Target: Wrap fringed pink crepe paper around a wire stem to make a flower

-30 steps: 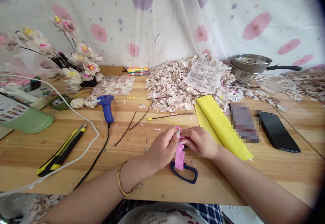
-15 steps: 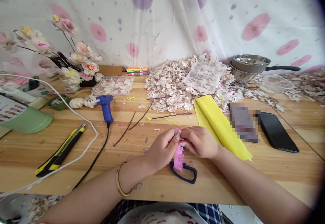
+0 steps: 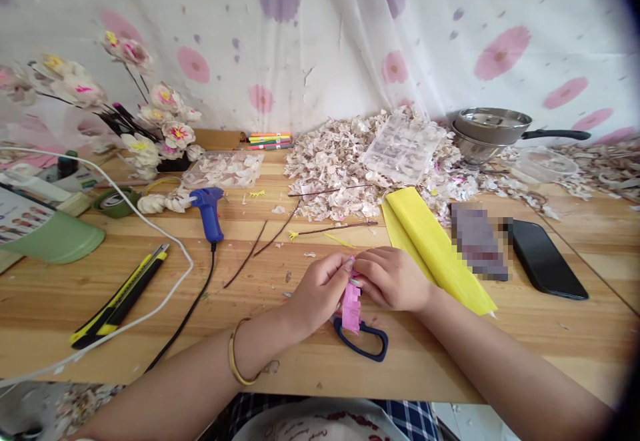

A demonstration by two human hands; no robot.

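A strip of pink crepe paper (image 3: 351,311), its right edge cut into a fringe, hangs down between my hands. My left hand (image 3: 320,291) pinches its upper end between thumb and fingers. From the other side my right hand (image 3: 393,280) closes on the same top part, fingertips meeting the left ones; the pinched bit is mostly hidden. Under the strip lie scissors with dark blue handles (image 3: 375,348), their blades largely covered by my left hand. Just beyond my hands rests a brown stem with a yellow fringed tip (image 3: 330,229).
A blue glue gun (image 3: 207,214) and a yellow-black utility knife (image 3: 120,298) lie left, with a white cable (image 3: 175,241) across. Yellow crepe paper (image 3: 435,248) and a black phone (image 3: 547,259) lie right. Behind are heaped pale petals (image 3: 325,161), metal pans (image 3: 493,128) and handmade flowers (image 3: 170,114).
Both hands keep their grip on the pink strip. The fingers of my right hand have curled a little further over its top, and the strip's lower end has shifted slightly.
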